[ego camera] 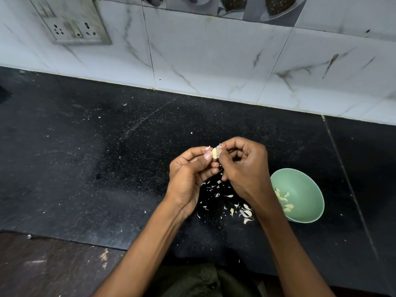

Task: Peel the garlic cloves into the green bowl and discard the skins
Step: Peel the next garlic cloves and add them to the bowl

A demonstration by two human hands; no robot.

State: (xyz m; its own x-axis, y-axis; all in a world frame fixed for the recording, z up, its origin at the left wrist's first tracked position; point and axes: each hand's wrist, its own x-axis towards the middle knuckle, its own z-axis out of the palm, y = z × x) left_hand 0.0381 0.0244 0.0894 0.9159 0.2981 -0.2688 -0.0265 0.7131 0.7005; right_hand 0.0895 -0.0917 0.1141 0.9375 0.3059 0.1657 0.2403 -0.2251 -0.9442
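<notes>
A pale garlic clove is held up between both hands above the black counter. My left hand pinches it with thumb and forefinger. My right hand pinches the loose skin at the clove's top with curled fingers. The green bowl stands on the counter to the right of my right wrist, with several peeled cloves inside. Scattered white skins lie on the counter below my hands.
The black stone counter runs back to a white marble-patterned tiled wall. A socket plate sits on the wall at upper left. The counter's front edge lies at lower left, over a dark brown surface.
</notes>
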